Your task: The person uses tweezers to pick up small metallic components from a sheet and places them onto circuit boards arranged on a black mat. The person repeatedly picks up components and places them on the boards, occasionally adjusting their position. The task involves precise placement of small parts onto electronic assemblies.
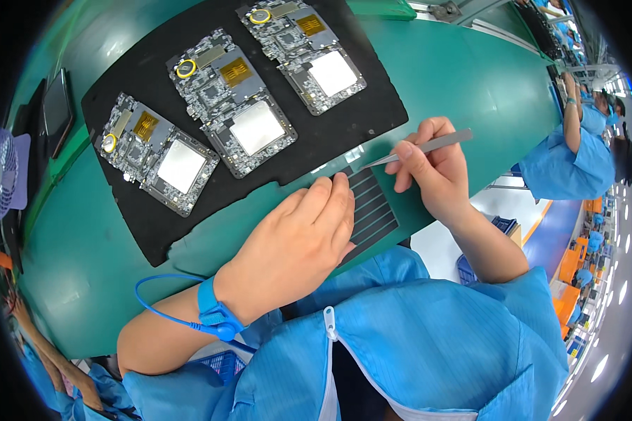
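My right hand (434, 167) is closed on a pair of metal tweezers (442, 141). Their tips point left and reach the upper edge of a sheet of dark strips (372, 208) on the green table. My left hand (298, 242) lies flat over the left part of that sheet, fingers stretched out together, their tips close to the tweezer tips. Small clear pieces (354, 154) lie just above the sheet, by the mat's edge. Whether the tweezers hold anything is too small to tell. A blue wrist strap (214, 309) with a cord circles my left wrist.
A black mat (211, 217) bears three circuit boards: a left one (158, 153), a middle one (232, 105) and a right one (305, 56). At the far left are a dark flat device (57, 105) and a purple fan (5, 172). Other people in blue work at the right and lower left.
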Demonstrator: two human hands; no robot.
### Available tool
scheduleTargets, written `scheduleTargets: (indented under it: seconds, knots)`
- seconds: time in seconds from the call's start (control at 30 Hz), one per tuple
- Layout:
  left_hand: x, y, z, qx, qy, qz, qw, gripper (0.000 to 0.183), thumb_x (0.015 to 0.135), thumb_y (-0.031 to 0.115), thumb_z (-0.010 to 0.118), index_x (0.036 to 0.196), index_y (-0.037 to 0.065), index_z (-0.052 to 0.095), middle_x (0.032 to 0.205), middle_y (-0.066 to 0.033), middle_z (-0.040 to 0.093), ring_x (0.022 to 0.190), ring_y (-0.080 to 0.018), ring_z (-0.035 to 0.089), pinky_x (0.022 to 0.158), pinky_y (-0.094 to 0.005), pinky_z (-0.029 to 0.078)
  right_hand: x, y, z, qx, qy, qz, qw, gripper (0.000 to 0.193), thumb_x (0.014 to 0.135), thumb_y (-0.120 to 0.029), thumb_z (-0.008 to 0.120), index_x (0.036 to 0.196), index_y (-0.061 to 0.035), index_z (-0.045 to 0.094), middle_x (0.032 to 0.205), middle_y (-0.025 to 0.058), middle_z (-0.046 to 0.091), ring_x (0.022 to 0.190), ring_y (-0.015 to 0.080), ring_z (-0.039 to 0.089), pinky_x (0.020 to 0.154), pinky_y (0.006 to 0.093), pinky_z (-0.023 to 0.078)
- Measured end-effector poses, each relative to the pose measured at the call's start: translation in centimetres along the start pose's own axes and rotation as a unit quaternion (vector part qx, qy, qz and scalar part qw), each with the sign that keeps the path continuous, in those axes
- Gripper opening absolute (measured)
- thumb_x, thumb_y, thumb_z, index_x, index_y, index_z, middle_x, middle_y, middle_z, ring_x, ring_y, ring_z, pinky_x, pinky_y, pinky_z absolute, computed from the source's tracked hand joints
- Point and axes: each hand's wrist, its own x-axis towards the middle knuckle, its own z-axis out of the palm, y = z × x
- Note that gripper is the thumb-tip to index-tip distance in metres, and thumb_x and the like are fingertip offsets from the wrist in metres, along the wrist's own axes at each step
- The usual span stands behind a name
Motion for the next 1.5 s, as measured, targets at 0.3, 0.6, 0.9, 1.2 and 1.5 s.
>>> scheduleTargets:
  seconds: [0.3,0.6,0.9,1.2,1.5]
  knots:
    - [-0.1,0.1,-0.2,0.025,-0.001,0.008,1.000,0.057,0.071,0.027,0.069,0.113,-0.010,0.055,0.118,-0.0227,0.052,0.109,-0.0306,0.050,0.090,-0.0348,0.045,0.7,-0.2,0.9,0.026,-0.007,0.039,0.999,0.022,0.091,-0.013,0.059,0.094,-0.0040,0.040,0.074,0.0070,0.059,0.054,0.0059,0.056,0.048,0.0160,0.042]
    - [-0.1,0.0,0.2,0.036,0.010,0.017,0.999,0.055,0.074,0.028,0.066,0.113,-0.009,0.055,0.118,-0.0219,0.053,0.109,-0.0296,0.051,0.089,-0.0336,0.046,0.9,-0.3,0.5,-0.006,-0.014,0.037,0.999,0.021,0.092,-0.014,0.058,0.093,-0.0050,0.039,0.073,0.0074,0.060,0.052,0.0055,0.055,0.047,0.0161,0.042]
    - [-1.1,-0.1,1.3,0.084,0.048,0.015,0.995,0.049,0.076,0.028,0.064,0.110,-0.006,0.057,0.116,-0.0197,0.055,0.109,-0.0280,0.051,0.090,-0.0325,0.045,2.3,-1.7,1.8,0.102,0.018,-0.059,0.993,0.013,0.093,-0.005,0.052,0.095,-0.0071,0.039,0.069,0.0108,0.059,0.048,0.0102,0.053,0.045,0.0182,0.041]
    - [-8.8,-2.0,-3.1,0.072,0.191,-0.253,0.946,0.045,0.068,0.006,0.070,0.108,-0.008,0.056,0.111,-0.0203,0.053,0.100,-0.0357,0.054,0.086,-0.0409,0.047,9.9,-3.9,13.5,0.111,-0.170,0.016,0.979,0.020,0.091,-0.014,0.058,0.098,-0.0073,0.041,0.068,0.0102,0.062,0.044,0.0092,0.053,0.039,0.0207,0.040]
    - [-10.0,-3.2,-2.2,0.121,0.210,-0.266,0.933,0.043,0.070,0.011,0.071,0.107,-0.008,0.058,0.114,-0.0202,0.054,0.110,-0.0347,0.053,0.090,-0.0394,0.047,11.9,-2.7,16.6,0.070,-0.230,0.018,0.970,0.020,0.092,-0.014,0.057,0.094,-0.0067,0.038,0.067,0.0103,0.061,0.048,0.0111,0.056,0.048,0.0218,0.049]
